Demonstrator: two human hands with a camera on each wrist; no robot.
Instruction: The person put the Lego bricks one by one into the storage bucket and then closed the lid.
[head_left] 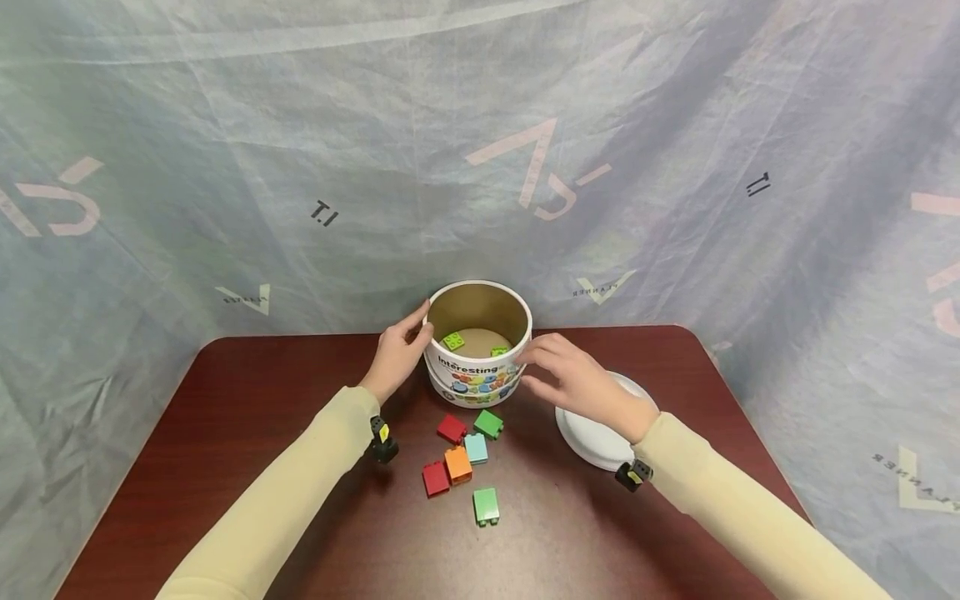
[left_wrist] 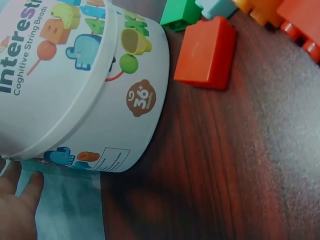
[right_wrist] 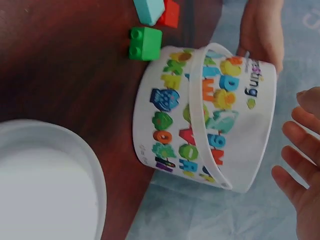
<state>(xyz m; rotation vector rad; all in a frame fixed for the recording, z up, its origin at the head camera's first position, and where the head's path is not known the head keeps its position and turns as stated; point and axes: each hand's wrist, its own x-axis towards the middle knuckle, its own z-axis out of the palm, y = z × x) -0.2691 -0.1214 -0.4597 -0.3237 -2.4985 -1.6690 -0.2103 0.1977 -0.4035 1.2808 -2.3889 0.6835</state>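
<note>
A white bucket [head_left: 450,377] printed with colourful letters and pictures stands upright at the table's far edge. Two light green toy blocks [head_left: 453,341] lie inside on its floor. My left hand [head_left: 396,357] is at the bucket's left side, thumb and fingers extended along the rim. On the other side, my right hand [head_left: 581,383] has its fingers spread beside the wall; the right wrist view shows a gap between these fingertips and the bucket. In front lie several blocks: red [head_left: 452,428], green [head_left: 488,424], light blue [head_left: 476,448], orange [head_left: 458,465].
A round white lid [head_left: 587,440] lies on the dark red table [head_left: 300,500], partly under my right forearm in the head view. Nearer to me are another red block [head_left: 435,478] and a green block [head_left: 486,505]. A grey fabric curtain [head_left: 375,150] hangs right behind the table.
</note>
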